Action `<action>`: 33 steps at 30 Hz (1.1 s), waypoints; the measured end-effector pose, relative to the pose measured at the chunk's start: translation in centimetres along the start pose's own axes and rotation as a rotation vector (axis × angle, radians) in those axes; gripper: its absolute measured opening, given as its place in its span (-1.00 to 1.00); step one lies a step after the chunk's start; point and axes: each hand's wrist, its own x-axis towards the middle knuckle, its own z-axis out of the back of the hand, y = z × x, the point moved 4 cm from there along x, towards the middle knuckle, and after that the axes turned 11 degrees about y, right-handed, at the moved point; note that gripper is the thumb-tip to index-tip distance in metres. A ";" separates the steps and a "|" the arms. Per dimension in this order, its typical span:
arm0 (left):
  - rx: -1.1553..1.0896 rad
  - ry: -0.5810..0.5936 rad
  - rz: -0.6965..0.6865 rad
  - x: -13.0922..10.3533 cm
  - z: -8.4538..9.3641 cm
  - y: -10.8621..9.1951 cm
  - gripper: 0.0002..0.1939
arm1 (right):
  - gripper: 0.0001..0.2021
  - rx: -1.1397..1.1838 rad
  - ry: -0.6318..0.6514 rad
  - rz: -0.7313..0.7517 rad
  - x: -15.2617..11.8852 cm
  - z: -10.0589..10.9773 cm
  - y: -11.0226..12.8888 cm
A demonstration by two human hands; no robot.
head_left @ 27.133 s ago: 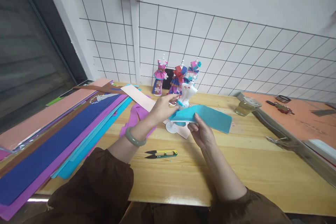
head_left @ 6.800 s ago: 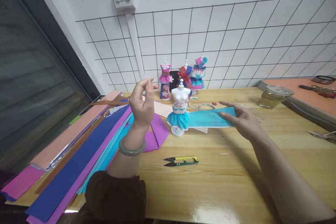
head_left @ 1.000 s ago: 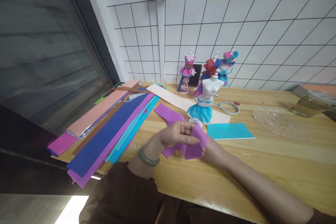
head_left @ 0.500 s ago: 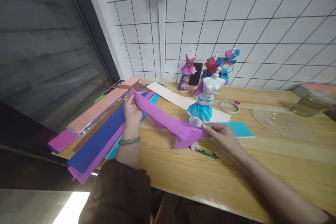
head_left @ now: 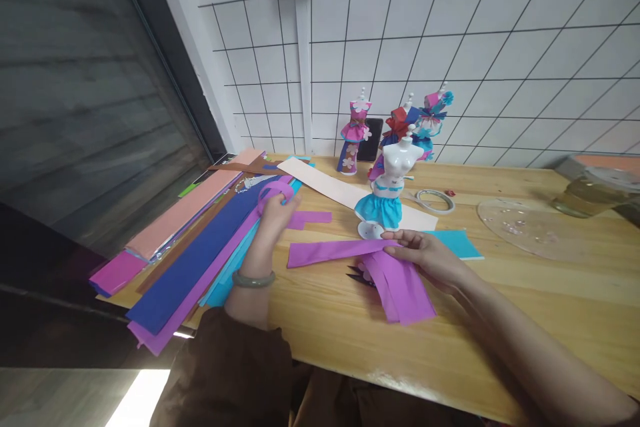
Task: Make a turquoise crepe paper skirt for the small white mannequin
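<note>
Pinched in my right hand point(head_left: 425, 253) is a purple crepe paper strip point(head_left: 400, 287). It is folded there, one part stretching left just above the table and another hanging toward the front. My left hand point(head_left: 277, 213) is closed on a second, curled piece of purple crepe paper point(head_left: 273, 192), whose flat end lies to the right of the fingers. Behind my right hand stands a small white mannequin point(head_left: 401, 160) in a blue skirt point(head_left: 383, 212). Dark pointed blades point(head_left: 361, 275) show partly under the hanging paper.
Long coloured paper strips point(head_left: 185, 280) are piled at the left. A pale strip point(head_left: 325, 185) and a blue piece point(head_left: 457, 245) lie behind my hands. Dressed mannequins point(head_left: 356, 137) and a phone point(head_left: 373, 140) stand by the wall. A tape roll point(head_left: 435, 201) and clear plate point(head_left: 520, 227) are right.
My left hand has let go of the strip once stretched between both hands and lowered onto another purple piece. The strip now hangs folded from my right hand.
</note>
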 end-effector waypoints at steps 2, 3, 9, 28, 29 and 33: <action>0.378 0.005 -0.025 -1.0 -1.0 -0.2 -0.63 | -0.57 0.026 0.016 -0.043 -0.1 0.1 -0.1; 0.500 -0.024 -0.052 -1.5 -1.2 -0.4 -0.64 | -0.59 0.025 0.019 -0.061 -0.2 0.1 -0.1; 0.639 -0.093 -0.136 -3.1 -2.1 -1.6 -0.71 | -0.65 -0.036 0.009 -0.122 -0.5 0.2 -0.3; 0.467 0.954 -0.158 -6.6 -8.1 -1.2 -0.61 | -0.65 -0.388 0.290 -0.189 -2.0 3.9 1.5; 0.436 0.969 -0.106 -6.1 -7.8 -1.0 -0.60 | -0.65 -0.412 0.315 -0.203 -2.1 4.3 1.4; 0.411 1.037 0.063 -4.9 -6.7 -0.3 -0.54 | -0.66 -0.497 0.348 -0.215 -2.2 6.2 1.0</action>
